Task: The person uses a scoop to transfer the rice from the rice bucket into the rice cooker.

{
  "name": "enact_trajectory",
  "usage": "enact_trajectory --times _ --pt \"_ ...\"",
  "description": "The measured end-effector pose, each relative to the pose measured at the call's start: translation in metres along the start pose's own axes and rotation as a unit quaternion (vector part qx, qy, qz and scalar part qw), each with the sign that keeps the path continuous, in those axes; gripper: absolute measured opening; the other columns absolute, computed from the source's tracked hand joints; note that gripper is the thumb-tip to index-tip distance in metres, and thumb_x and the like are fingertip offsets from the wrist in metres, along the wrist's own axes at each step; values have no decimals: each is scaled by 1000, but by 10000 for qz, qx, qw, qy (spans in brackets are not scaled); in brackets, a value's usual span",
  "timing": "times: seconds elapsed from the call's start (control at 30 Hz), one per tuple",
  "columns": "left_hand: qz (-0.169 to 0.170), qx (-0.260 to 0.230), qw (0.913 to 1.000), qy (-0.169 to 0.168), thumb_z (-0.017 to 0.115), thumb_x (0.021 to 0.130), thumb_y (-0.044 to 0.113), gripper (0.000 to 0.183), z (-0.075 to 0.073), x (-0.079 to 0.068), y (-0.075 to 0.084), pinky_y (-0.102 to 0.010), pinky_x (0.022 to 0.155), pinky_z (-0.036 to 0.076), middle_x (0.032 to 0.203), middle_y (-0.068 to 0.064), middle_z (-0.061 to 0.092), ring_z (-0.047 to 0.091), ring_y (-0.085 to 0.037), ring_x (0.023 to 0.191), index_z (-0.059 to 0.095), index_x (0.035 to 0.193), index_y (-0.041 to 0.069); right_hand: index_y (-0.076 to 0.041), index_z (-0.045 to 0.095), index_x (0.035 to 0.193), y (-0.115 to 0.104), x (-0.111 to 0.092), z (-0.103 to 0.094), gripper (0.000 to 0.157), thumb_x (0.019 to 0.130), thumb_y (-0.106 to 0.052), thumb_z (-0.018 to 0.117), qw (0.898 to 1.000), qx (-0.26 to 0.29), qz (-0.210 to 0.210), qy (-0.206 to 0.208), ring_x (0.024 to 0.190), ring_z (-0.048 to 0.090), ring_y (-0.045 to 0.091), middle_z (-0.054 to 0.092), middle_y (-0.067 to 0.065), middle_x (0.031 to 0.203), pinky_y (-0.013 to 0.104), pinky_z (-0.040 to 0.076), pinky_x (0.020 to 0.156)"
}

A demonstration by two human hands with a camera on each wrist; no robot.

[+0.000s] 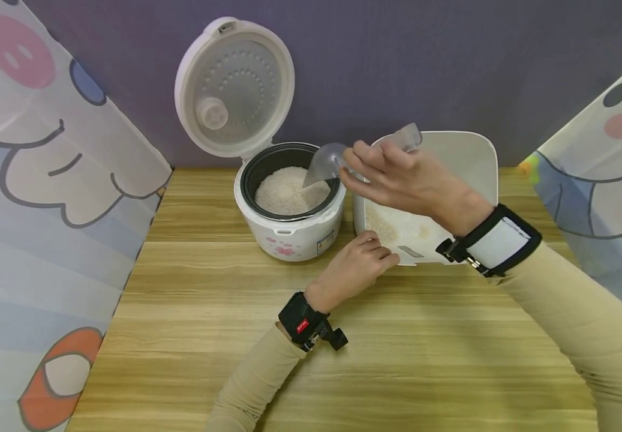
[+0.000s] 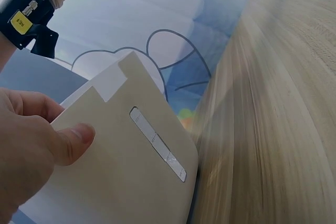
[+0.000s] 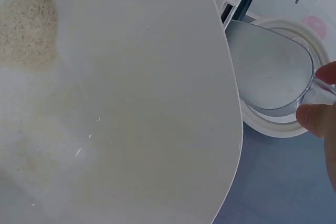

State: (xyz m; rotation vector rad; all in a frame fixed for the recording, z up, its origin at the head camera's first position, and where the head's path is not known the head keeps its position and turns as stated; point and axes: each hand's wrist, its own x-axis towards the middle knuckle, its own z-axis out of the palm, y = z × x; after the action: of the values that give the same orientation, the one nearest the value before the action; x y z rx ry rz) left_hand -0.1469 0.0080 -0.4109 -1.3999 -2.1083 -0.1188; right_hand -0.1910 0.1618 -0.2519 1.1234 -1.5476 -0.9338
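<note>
My right hand (image 1: 410, 180) grips the handle of a clear plastic scoop (image 1: 324, 165), which tilts down over the dark inner pot (image 1: 251, 180) of a white rice cooker (image 1: 259, 231). White rice (image 1: 284, 186) lies heaped in that pot. In the right wrist view the scoop (image 3: 270, 66) looks bare inside. My left hand (image 1: 359, 267) pinches the front rim of a white rice bin (image 1: 451, 147), thumb outside on its wall, as the left wrist view shows. Some rice (image 3: 29, 30) sits at one end of the bin; a few loose grains cling to its inside.
The cooker's round lid (image 1: 235, 90) stands raised behind the pot. Cooker and bin are side by side near the back of the wooden table (image 1: 397, 360), against a dark backdrop (image 1: 397, 66). Cartoon-printed sheets (image 1: 57, 198) hang on both sides.
</note>
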Motion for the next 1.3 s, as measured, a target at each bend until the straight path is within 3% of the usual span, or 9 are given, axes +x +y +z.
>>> enact_trajectory --times 0.13,0.23,0.3,0.43,0.6,0.83,0.93,1.17,1.3 --pt "4 6 10000 -21 57 100 3 22 1 0 0 -30 103 41 78 9 69 61 -11 74 70 95 19 -18 66 127 -4 -1 0 34 97 -5 58 9993 183 334 27 104 49 25 64 9 122 35 32 86" --pt "6 -15 10000 -17 57 101 2 22 1 -1 0 -30 103 41 77 9 68 62 -11 74 70 95 19 -16 67 121 -9 -2 2 30 96 0 60 9925 615 1001 327 101 51 26 65 10 117 37 33 85" --pt "13 -34 10000 1 56 101 2 23 1 0 0 -30 103 41 77 9 68 62 -11 73 70 95 19 -16 67 115 -12 -2 2 26 96 1 61 9815 960 1538 617 97 53 26 65 10 112 39 33 84" --pt "21 -103 9999 36 58 99 1 22 0 0 0 -30 103 42 79 8 70 63 -11 74 71 96 18 -16 69 110 -18 -6 0 22 97 1 62 9533 1480 2436 999 95 57 29 66 11 107 45 31 86" --pt "23 -147 9999 -13 63 97 3 17 -1 1 0 -29 103 41 82 9 73 65 -10 76 72 97 18 -18 75 108 -26 -17 -8 29 96 5 63 9150 2027 3308 1107 96 59 33 69 12 108 51 25 92" --pt "45 -14 9999 -147 65 97 7 13 -3 0 2 -29 102 41 82 9 73 65 -11 77 71 97 19 -15 80 99 -37 -39 -24 22 84 -1 82 8360 2765 4586 1199 94 56 42 70 17 103 60 19 98" --pt "34 12 9997 -221 64 96 6 14 -4 0 3 -29 102 40 80 9 72 64 -10 76 71 96 19 -13 80 99 -44 -55 -31 25 79 0 85 8089 2908 4945 1290 94 53 45 70 20 103 62 17 99" --pt "17 6 9997 -257 64 96 6 16 -7 0 3 -28 100 41 79 11 73 63 -8 73 71 95 20 -10 81 98 -63 -91 -42 27 74 0 87 7647 2722 5577 1736 91 49 47 70 20 101 54 12 98" --pt "38 -52 9998 -198 64 95 5 17 -6 -1 3 -28 98 42 80 11 74 64 -8 74 72 95 20 -4 78 95 -72 -104 -50 15 85 -14 84 7420 2819 5837 1710 88 44 49 67 24 98 49 10 100"
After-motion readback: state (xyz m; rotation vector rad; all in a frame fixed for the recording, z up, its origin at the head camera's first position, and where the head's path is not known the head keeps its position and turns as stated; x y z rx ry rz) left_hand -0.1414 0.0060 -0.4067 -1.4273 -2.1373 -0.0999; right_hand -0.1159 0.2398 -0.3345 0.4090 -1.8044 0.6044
